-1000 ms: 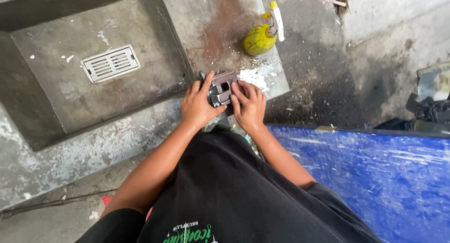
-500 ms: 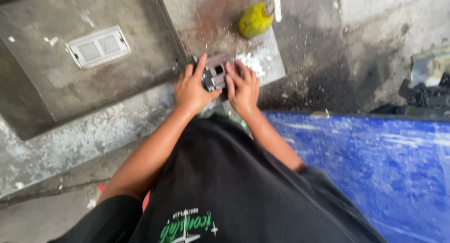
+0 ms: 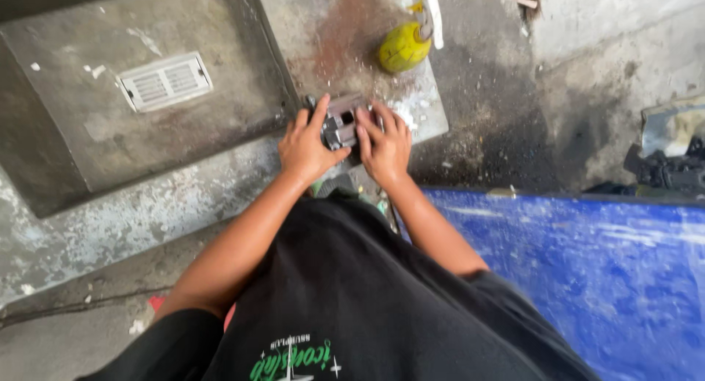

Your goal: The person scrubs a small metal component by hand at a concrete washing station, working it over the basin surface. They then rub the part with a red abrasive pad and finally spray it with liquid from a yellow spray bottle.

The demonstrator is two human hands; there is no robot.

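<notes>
Both hands hold a small grey metal part (image 3: pixel 341 121) with dark openings, pressed down on a wet concrete ledge (image 3: pixel 345 36). My left hand (image 3: pixel 308 147) grips its left side, thumb along the near edge. On the right side my right hand (image 3: pixel 385 144) covers it with fingers on top. White foam (image 3: pixel 407 105) lies on the ledge just right of the part. My black shirt fills the lower part of the view.
A yellow bottle with a white nozzle (image 3: pixel 405 44) lies on the ledge behind the part. A sunken concrete basin with a white drain grate (image 3: pixel 164 80) is at the left. A blue surface (image 3: pixel 602 271) spreads at the right, with dark machine parts (image 3: pixel 672 168) beyond it.
The view has shifted slightly, so the hands and part sit a little lower and to the right in the picture. Both hands stay on the metal part at the same spot on the ledge.
</notes>
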